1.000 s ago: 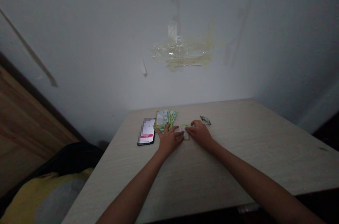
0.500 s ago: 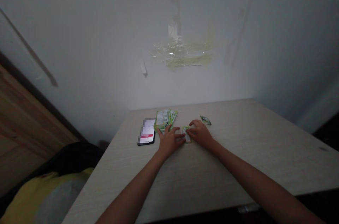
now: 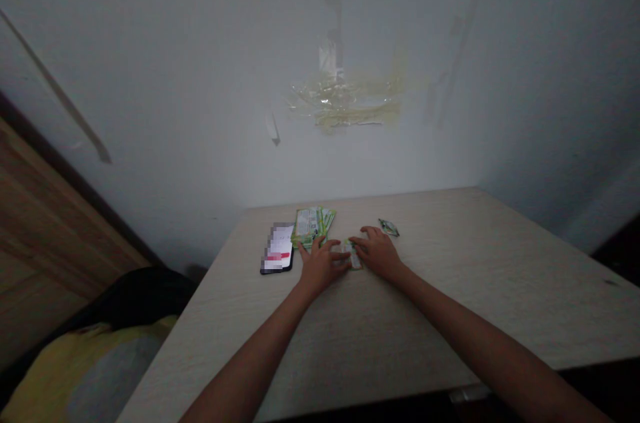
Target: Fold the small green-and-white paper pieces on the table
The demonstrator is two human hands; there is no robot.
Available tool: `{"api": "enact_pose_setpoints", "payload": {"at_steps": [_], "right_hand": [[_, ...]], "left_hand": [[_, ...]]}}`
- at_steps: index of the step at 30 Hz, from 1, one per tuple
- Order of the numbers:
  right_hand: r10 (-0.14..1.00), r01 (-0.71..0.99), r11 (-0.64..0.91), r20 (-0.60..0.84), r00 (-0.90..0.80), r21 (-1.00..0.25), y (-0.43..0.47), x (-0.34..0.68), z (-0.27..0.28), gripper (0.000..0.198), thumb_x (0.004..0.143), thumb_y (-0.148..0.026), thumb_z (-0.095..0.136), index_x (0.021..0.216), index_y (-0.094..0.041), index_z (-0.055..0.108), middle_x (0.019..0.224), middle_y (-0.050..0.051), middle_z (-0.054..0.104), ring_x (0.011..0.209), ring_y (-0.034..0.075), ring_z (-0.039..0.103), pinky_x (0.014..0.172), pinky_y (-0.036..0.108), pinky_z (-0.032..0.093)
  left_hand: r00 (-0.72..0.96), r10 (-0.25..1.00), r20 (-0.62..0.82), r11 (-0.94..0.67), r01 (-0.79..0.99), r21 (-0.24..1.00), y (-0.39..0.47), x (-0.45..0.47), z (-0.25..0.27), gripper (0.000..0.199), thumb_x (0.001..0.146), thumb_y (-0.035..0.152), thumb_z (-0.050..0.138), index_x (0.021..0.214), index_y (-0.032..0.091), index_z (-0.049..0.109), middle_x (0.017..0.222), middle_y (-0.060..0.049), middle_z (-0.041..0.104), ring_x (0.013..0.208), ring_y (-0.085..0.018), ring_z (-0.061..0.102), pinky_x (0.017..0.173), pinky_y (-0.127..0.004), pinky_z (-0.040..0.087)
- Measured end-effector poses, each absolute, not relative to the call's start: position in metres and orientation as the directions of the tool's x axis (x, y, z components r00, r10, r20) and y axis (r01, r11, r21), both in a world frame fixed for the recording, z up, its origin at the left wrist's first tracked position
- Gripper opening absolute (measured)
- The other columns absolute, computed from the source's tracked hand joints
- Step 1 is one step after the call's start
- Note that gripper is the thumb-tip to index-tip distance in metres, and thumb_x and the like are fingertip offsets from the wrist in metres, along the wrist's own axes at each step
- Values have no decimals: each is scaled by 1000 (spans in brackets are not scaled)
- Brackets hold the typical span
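A small green-and-white packet (image 3: 355,260) lies flat on the table between my two hands, partly covered by fingers. My left hand (image 3: 321,270) rests with its fingers spread, the fingertips on the packet's left side and the thumb side near a stack of similar green-and-white packets (image 3: 307,226). From the right, my right hand (image 3: 381,256) reaches in with its fingers stretched out, the tips at the packet's upper right edge. Just beyond the right hand lies another small green packet (image 3: 389,228), set apart from the stack.
A phone (image 3: 278,250) with a lit, partly blurred screen lies left of the stack. The pale wooden table (image 3: 450,230) meets a wall (image 3: 200,110) bearing old tape (image 3: 350,103). Down left are a yellow-and-grey cloth item (image 3: 100,370) and wooden boards (image 3: 30,223).
My right fingers have shifted slightly and stretched out more over the packet's upper edge. The left hand, the stack and the phone stay about where they were.
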State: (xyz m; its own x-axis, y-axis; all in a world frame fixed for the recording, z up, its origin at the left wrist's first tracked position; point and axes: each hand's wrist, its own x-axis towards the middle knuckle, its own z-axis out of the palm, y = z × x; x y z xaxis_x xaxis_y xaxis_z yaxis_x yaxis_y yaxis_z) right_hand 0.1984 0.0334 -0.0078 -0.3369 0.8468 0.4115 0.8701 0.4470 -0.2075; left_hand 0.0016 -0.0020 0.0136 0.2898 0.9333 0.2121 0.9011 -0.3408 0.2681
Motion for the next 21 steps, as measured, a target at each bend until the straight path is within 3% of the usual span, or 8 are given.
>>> {"api": "enact_pose_setpoints", "payload": {"at_steps": [9, 15, 21], "right_hand": [[796, 815, 524, 484, -365, -247, 40, 203, -15, 30, 87, -26, 59, 116, -29, 68, 131, 12, 50, 120, 28, 45, 98, 45, 40], [687, 664, 674, 604, -404, -323, 47, 207, -23, 20, 82, -19, 65, 98, -22, 75, 116, 12, 55, 108, 24, 51, 94, 40, 45], [681, 645, 689, 600, -420, -331, 45, 206, -20, 14, 82, -17, 65, 88, -22, 77, 110, 11, 57, 102, 22, 53, 90, 38, 46]], "left_hand": [[277, 933, 229, -334, 904, 266, -3, 2, 13, 26, 81, 56, 61, 105, 50, 68, 133, 5, 56, 135, -35, 31, 103, -76, -7], [270, 920, 284, -339, 911, 233, -3, 3, 8, 27, 83, 54, 60, 108, 49, 67, 133, 4, 57, 135, -34, 31, 102, -77, -10], [278, 911, 306, -351, 911, 218, -2, 3, 6, 27, 83, 54, 60, 109, 49, 66, 133, 4, 57, 135, -34, 32, 101, -78, -8]]}}
